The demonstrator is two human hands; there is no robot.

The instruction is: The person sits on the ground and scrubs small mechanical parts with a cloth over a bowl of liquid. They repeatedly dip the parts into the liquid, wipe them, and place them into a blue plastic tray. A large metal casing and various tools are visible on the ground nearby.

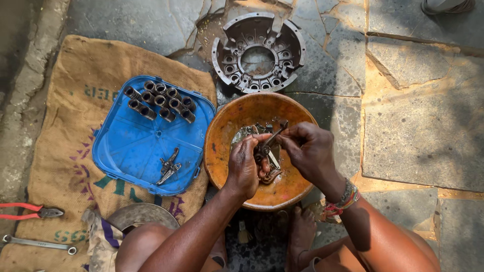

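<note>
Over an orange bowl (pixel 222 151) of dirty liquid, my left hand (pixel 245 163) grips a small greasy metal lever part (pixel 263 150). My right hand (pixel 308 149) holds a thin tool or brush (pixel 275 137) against that part. More metal pieces (pixel 247 132) lie in the bowl's liquid behind the hands. Left of the bowl, a blue plastic lid (pixel 132 147) carries several short metal cylinders (pixel 160 99) in rows and a couple of lever parts (pixel 169 167).
A round metal clutch housing (pixel 258 52) lies on the stone paving behind the bowl. A burlap sack (pixel 75 100) under the lid also holds red-handled pliers (pixel 30 211), a spanner (pixel 38 244) and a metal disc (pixel 141 215). Another person's shoe (pixel 446 5) shows top right.
</note>
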